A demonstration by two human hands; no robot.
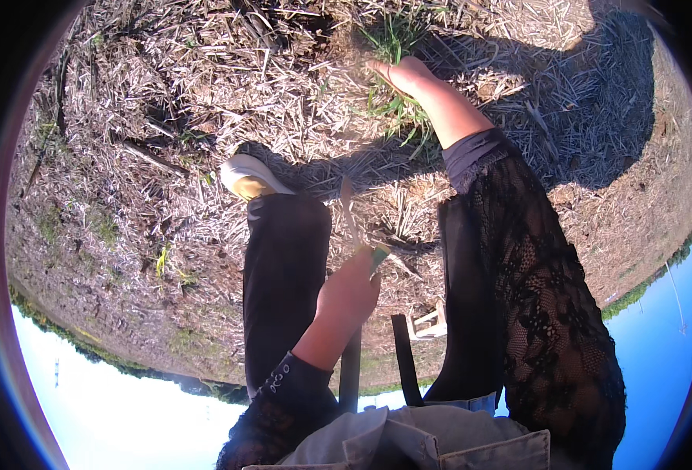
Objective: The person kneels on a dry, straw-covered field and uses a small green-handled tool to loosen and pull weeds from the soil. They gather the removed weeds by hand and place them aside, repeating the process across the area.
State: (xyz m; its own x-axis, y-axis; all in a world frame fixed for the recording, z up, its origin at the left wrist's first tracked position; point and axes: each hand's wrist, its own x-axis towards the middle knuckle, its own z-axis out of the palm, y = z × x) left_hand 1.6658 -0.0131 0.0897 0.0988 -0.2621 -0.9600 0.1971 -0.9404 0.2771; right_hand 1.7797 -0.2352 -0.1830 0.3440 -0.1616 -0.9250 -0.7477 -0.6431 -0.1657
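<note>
My left hand point(349, 291) is closed around a slim hand tool between my knees. From the fist a narrow, blurred, blade-like part point(350, 214) points away from me, and a green and yellow handle end point(380, 255) sticks out beside the thumb. Ahead and to the right, my right hand point(406, 75) reaches down into a tuft of green grass point(394, 41). Grass blades point(403, 111) show on both sides of that hand. Its fingertips are blurred, so whether they grip the grass is unclear. Black lace covers my right sleeve point(540, 294).
Dry straw and stalks point(193, 76) cover the ground. My light shoe point(251, 176) and black-trousered left leg point(286, 282) stand left of the tool. A woody stalk point(155, 158) lies beyond. Near my right leg point(472, 294) is a pale framed object point(431, 323), partly hidden.
</note>
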